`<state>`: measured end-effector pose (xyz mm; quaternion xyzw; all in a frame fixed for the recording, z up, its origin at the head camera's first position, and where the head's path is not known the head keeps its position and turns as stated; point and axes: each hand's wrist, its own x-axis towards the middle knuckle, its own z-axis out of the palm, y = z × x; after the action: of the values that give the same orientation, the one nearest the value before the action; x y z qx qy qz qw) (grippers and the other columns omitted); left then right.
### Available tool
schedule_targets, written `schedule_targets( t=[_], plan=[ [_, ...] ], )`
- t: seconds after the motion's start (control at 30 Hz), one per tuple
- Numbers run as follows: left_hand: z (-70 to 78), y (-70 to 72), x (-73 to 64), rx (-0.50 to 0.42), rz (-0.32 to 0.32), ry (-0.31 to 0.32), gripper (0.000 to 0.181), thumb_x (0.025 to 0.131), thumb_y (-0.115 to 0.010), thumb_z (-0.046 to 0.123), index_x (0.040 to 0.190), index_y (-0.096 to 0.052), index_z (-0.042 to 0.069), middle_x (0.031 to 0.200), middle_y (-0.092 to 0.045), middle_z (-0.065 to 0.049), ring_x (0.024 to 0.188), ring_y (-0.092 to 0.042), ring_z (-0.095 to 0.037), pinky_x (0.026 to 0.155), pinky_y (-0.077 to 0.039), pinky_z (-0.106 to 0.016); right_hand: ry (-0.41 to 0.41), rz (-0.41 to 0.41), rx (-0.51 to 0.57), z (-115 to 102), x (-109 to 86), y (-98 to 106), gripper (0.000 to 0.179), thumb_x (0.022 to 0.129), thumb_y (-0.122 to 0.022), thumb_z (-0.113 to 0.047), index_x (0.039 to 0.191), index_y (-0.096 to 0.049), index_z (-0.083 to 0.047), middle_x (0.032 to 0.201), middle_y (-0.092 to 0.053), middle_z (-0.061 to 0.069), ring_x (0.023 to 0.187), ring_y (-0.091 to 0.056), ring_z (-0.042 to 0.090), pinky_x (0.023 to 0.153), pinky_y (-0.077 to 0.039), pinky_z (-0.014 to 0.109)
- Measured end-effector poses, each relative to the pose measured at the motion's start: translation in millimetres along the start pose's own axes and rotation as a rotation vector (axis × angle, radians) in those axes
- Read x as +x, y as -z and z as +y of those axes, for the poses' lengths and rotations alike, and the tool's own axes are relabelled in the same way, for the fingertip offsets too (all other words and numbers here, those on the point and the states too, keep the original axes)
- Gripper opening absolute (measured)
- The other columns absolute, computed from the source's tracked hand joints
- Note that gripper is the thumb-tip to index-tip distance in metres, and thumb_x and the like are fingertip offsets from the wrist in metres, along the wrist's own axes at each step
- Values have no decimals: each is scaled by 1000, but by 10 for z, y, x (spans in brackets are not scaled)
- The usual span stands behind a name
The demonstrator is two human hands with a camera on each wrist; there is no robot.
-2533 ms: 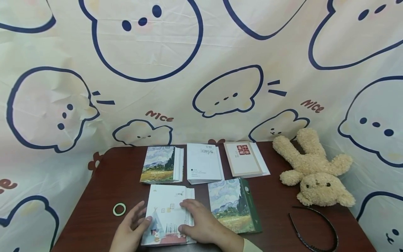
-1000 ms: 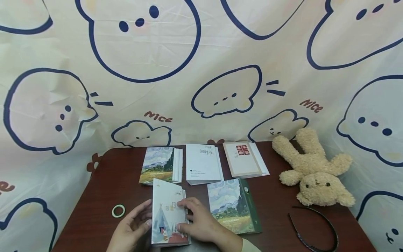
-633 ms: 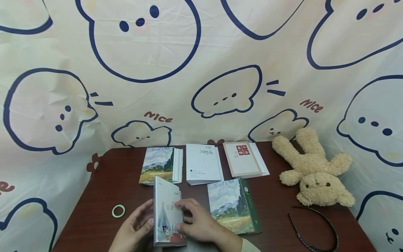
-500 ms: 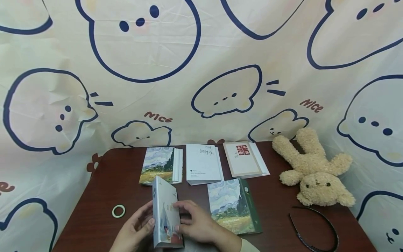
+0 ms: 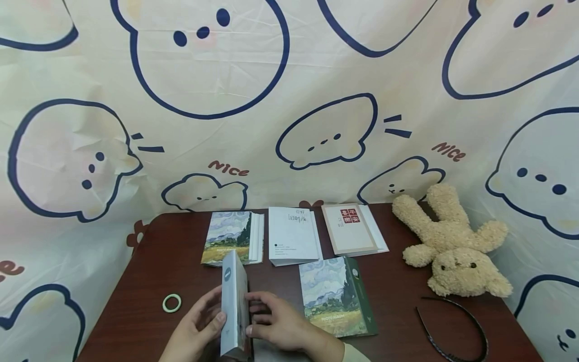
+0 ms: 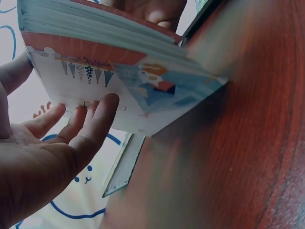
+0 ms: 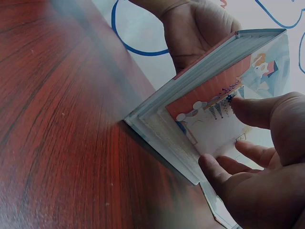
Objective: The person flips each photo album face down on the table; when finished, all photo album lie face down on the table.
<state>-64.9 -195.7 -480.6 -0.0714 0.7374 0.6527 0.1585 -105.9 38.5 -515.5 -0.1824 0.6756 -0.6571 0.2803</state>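
Note:
A photo album [image 5: 235,306] with a pale illustrated cover stands on its long edge on the table, with its grey-blue spine [image 5: 228,301] up. Straight fingers of my left hand [image 5: 199,319] touch the cover on its left side; the thumb lies by the spine. In the left wrist view, a blue tent is printed on the cover [image 6: 95,76]. Across from it, my right hand [image 5: 282,322] presses its fingertips and thumb on the opposite cover [image 7: 214,124]. Page edges [image 6: 95,24] show at the album's near end.
Several other albums lie flat: a painted-landscape one [image 5: 228,236], a white one [image 5: 293,234], a cream one [image 5: 350,229] and a green-spined one [image 5: 332,296]. A mint-green ring [image 5: 165,304] lies left, a teddy bear [image 5: 452,241] and a black headband [image 5: 480,322] right, all on the brown table [image 5: 126,322].
The album has gone from flat on the table to standing on edge, turning its spine upward. Both hands stayed on its sides; the right hand shifted a little left.

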Motion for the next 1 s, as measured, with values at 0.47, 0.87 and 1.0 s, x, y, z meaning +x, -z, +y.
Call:
schedule_targets(
  t=[0.47, 0.87, 1.0],
  plan=[
    [46, -77, -11, 115, 77, -67, 63, 102, -69, 26, 156, -42, 9, 145, -52, -19, 126, -58, -35, 93, -57, -45, 109, -75, 119, -89, -34, -41, 63, 98, -69, -5, 155, -41, -4, 149, -52, 13, 126, -62, 17, 99, -53, 25],
    [66, -230, 18, 210, 107, -111, 64, 99, -72, 32, 153, -46, 11, 142, -50, -17, 117, -61, -29, 93, -54, -50, 172, 5, 113, -197, -93, 92, 60, 96, -70, -2, 152, -47, -6, 152, -49, 14, 127, -60, 19, 101, -53, 28],
    [61, -280, 33, 218, 111, -124, 63, 99, -73, 32, 152, -48, 11, 141, -48, -18, 117, -60, -29, 91, -54, -47, 176, 35, 97, -239, -114, 147, 58, 96, -71, -4, 150, -50, -10, 151, -51, 11, 125, -61, 20, 96, -56, 28]
  ],
)
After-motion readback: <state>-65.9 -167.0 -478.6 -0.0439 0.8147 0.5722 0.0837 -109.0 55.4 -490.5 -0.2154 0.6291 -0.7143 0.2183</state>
